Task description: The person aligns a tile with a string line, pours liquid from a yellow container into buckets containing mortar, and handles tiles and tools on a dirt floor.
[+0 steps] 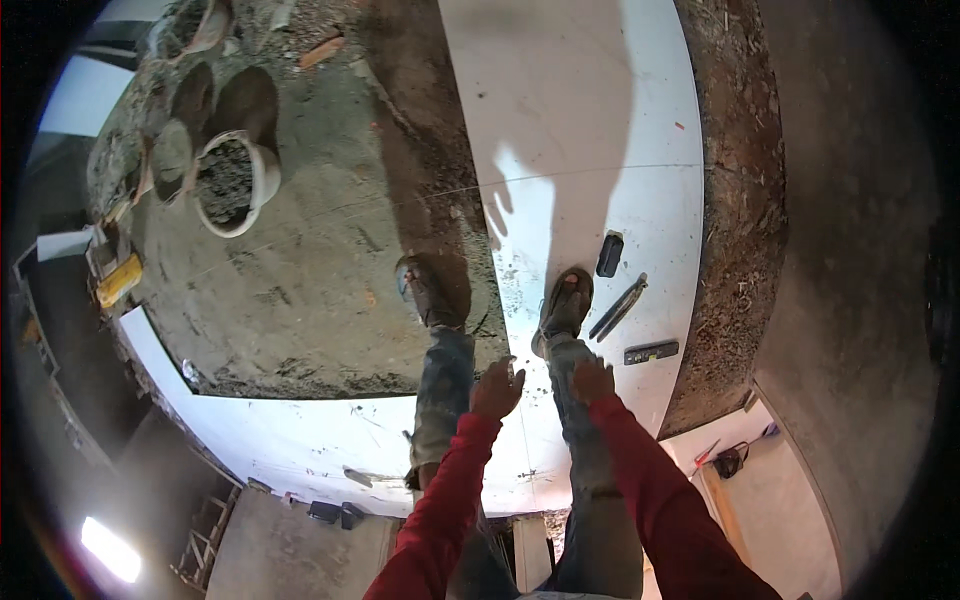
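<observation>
Underfoot, white slab (645, 215): flat, bright, dark-specked near left hand (497, 388).

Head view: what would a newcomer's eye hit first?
Probably the white slabs, bright strips running up right of centre and along below the grey, gritty ground at left. Then the red sleeves at lower centre, leading to the left hand and right hand. At upper left, a pale bucket of dark grey mix stands out.

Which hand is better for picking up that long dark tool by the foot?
Probably the right hand: it looks nearer the long dark tool, which lies right of the right foot. The left hand would likely reach across the right leg.
</observation>
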Action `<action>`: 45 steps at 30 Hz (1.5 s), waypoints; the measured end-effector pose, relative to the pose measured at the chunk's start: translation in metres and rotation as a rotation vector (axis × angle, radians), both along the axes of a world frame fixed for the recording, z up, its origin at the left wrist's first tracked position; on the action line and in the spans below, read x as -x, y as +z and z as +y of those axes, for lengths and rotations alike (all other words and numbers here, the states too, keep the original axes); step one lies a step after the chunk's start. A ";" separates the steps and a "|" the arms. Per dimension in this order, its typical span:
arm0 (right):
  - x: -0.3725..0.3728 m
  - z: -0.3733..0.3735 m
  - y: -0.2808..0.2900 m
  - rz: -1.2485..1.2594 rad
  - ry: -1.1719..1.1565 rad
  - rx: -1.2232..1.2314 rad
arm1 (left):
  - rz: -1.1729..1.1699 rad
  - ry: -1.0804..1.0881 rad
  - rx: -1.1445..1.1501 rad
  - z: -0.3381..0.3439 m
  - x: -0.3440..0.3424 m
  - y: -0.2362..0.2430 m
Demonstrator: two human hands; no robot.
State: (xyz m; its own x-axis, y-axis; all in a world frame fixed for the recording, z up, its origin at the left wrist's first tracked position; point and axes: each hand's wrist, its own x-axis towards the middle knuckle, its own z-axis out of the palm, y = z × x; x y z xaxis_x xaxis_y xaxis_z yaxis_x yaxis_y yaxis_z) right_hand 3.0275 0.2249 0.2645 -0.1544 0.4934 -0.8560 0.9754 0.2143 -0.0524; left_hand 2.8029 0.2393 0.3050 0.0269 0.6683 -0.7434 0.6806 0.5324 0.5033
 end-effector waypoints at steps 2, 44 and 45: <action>0.012 0.011 0.038 -0.055 -0.152 0.204 | 0.053 -0.019 0.032 -0.012 0.026 0.026; 0.384 0.224 0.346 0.147 0.036 0.334 | -0.244 1.002 0.113 -0.188 0.336 0.627; 0.390 0.227 0.341 0.155 0.165 0.310 | -0.189 1.000 0.038 -0.189 0.337 0.633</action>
State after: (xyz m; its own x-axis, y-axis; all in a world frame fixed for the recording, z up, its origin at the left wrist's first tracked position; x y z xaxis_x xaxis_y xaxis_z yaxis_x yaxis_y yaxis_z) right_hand 2.6375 0.4516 0.6055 -0.3495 0.1726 -0.9209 0.9046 0.3182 -0.2837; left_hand 2.4659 0.0500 0.9376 -0.4118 0.4249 -0.8061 -0.1735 0.8319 0.5271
